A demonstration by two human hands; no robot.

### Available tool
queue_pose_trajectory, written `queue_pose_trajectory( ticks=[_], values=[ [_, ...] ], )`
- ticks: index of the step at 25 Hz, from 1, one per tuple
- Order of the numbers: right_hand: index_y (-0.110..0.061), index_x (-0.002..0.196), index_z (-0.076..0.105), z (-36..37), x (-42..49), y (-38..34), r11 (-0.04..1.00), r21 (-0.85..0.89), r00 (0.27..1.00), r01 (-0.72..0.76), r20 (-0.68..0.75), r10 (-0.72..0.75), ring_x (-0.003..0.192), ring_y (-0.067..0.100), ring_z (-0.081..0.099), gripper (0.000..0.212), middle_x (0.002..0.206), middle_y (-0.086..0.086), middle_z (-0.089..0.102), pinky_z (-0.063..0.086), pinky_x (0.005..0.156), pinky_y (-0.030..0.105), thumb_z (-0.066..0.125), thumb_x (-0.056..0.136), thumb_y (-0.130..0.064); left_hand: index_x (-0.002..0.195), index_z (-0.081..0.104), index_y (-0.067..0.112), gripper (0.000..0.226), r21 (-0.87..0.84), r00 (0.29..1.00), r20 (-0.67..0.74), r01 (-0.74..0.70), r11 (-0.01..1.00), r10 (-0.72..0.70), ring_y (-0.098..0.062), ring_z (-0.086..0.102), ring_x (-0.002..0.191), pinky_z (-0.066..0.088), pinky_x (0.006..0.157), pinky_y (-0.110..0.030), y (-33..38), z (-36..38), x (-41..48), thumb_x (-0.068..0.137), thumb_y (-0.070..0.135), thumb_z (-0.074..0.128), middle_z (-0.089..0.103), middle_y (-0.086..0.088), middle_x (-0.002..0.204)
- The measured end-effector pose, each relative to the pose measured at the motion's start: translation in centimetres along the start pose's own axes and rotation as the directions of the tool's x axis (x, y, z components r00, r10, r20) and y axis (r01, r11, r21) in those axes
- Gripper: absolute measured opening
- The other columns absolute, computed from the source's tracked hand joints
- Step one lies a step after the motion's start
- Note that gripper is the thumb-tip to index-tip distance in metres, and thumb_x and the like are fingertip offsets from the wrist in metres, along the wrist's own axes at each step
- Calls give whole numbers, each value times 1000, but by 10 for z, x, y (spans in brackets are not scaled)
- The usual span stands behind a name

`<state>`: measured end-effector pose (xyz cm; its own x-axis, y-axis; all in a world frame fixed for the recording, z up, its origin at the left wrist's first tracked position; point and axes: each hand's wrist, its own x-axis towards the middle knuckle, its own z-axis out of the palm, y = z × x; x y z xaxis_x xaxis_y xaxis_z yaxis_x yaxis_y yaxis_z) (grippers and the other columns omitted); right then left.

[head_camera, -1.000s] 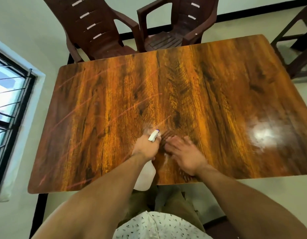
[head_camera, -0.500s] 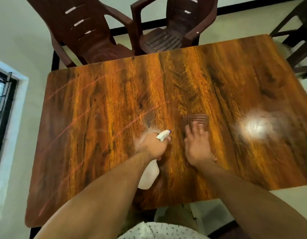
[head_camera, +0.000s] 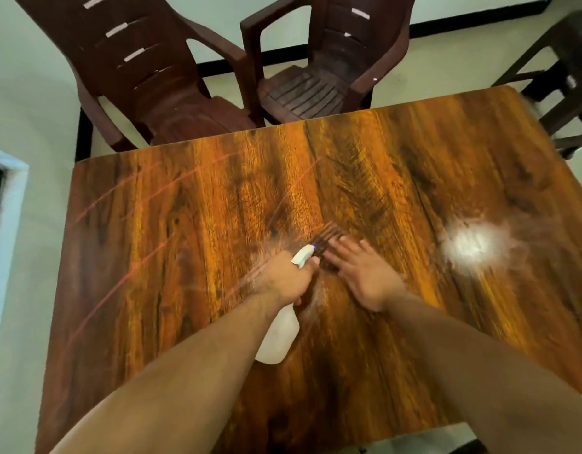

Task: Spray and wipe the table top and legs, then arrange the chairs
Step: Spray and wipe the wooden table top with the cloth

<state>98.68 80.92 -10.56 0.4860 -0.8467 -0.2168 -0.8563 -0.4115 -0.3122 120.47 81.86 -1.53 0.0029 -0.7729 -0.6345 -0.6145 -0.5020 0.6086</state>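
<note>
White spray bottle [head_camera: 278,339] is nearest to us, hanging tilted over the near-middle of the table top [head_camera: 184,257], nozzle pointing away. Our left hand [head_camera: 284,276] is wrapped round its neck, one finger at the trigger. Faint whitish mist patch [head_camera: 315,299] on the wood just right of the bottle.

Our right hand [head_camera: 364,276] lies flat just beside the left, fingers straight, pressing a dark ribbed cloth [head_camera: 325,244] onto the surface. Cloth is motion-blurred and mostly under the fingertips, touching the wood right next to the nozzle.

Table top is glossy orange-brown wood grain with pale diagonal streaks on its left half. Bright white glare spot [head_camera: 473,244] on the right half, well apart from both hands.

At the far edge: two dark brown plastic armchairs, left armchair [head_camera: 158,77] and right armchair [head_camera: 325,70], side by side, seats facing the table. Dark wooden frame [head_camera: 571,77] at the far right corner; we cannot tell what it is.
</note>
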Motion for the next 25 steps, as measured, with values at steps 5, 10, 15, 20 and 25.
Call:
queue_pose_trajectory(
  ticks=[5,10,15,20,25],
  values=[
    [-22,159,19,-8,45,-27,954,48,947,-296,-111,300,155,27,2,57,168,5,7,6,125,51,24,104,-36,100,65,10,33,-8,1000,0,-1,1000,1,-22,65,46,60,61,-42,-2,-27,23,104,42,55,75,-18,84],
    [-17,159,25,-22,72,10,736,224,715,-639,-180,676,155,28,4,55,167,7,10,5,125,49,27,106,-34,90,64,5,41,-32,999,21,29,999,-29,-18,62,41,55,56,-34,2,-40,41,103,43,56,69,-12,65],
    [-25,159,23,-18,89,-6,999,-27,999,40,-25,-41,155,20,1,57,167,-2,8,2,125,48,24,104,-38,84,65,14,32,-96,1000,19,14,995,-12,-22,62,43,56,55,-35,8,-48,57,103,38,58,76,-17,82],
    [-25,159,17,-19,102,-10,992,-33,990,-125,-69,122,155,22,-1,56,167,-1,3,-4,124,41,24,106,-37,85,64,18,27,-122,1000,-15,-10,993,8,-20,61,41,54,52,-34,9,-58,67,103,37,59,76,-14,82],
    [-19,159,21,-38,129,21,924,-21,911,-383,-177,373,155,25,5,60,168,4,11,0,124,42,16,102,-39,86,66,10,35,-149,999,-23,-32,988,29,-18,60,40,52,52,-33,25,-69,89,104,39,57,76,-19,86]
  ],
)
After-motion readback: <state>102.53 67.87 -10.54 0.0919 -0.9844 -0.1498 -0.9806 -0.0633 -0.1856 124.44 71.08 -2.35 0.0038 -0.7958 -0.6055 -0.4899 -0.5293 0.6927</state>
